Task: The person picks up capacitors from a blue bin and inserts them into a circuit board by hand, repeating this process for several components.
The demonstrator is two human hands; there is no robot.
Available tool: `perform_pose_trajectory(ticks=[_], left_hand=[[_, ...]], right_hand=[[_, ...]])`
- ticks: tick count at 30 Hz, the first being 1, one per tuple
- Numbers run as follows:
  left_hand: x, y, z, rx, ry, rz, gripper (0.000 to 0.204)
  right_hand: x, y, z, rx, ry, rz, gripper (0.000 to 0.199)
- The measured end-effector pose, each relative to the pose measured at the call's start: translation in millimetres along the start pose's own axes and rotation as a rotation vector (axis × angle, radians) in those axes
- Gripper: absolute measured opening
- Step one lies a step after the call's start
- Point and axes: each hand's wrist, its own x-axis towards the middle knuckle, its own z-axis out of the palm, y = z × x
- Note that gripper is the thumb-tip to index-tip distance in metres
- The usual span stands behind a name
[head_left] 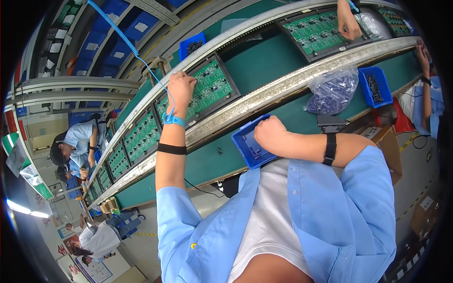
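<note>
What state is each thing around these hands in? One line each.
Left hand: bent over circuit board
Circuit board: populated
Right hand: curled, at near blue bin
Near blue bin: open, few small parts inside
Right blue bin: open, holding dark parts
Clear bag: partly filled, closure unclear
Wrist strap: worn

Bright and even here over the green worktop (264, 54); blazing, burnt-out white at the left from the tube light (27, 209). Glinting off the clear bag (332, 89) on the right. Bowing the pale rail (264, 94) into a curve, sinking to black around the rim. Sharp enough near, softening toward the far-left worker (79, 136).
</note>
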Motion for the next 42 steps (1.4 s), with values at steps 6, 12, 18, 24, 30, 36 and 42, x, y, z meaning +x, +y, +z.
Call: perform_pose_trajectory(ticks=[6, 12, 18, 24, 30, 36, 42], left_hand=[[7.0, -1.5, -6.2, 0.026, -0.026, 0.044, 0.012], [11.8, -4.3, -7.2, 0.038, -0.042, 0.071, 0.012], [9.5, -9.8, -8.6, 0.023, -0.066, 0.065, 0.012], [10.2, -12.9, -7.3, 0.046, -0.064, 0.080, 0.014], [12.6, -11.3, -6.4, 0.078, -0.100, 0.076, 0.011], [13.5, 2.4, 1.3, 0.089, -0.026, 0.061, 0.009], [7.0, 26.8, -1.0, 0.044, 0.117, 0.013, 0.019]], right_hand=[[10.2, -2.8, -6.4, 0.012, -0.057, -0.006, 0.015], [13.4, -4.3, -0.4, 0.019, -0.070, -0.008, 0.018], [12.7, -11.4, -3.9, 0.058, -0.038, -0.016, 0.017], [16.2, -20.5, -13.2, 0.103, 0.018, -0.038, 0.015], [13.9, -22.7, -15.7, 0.112, 0.196, -0.061, 0.017], [11.6, -7.9, -33.3, 0.208, 0.291, -0.064, 0.017], [40.8, 60.0, -61.7, 1.128, 0.357, -0.010, 0.011]])
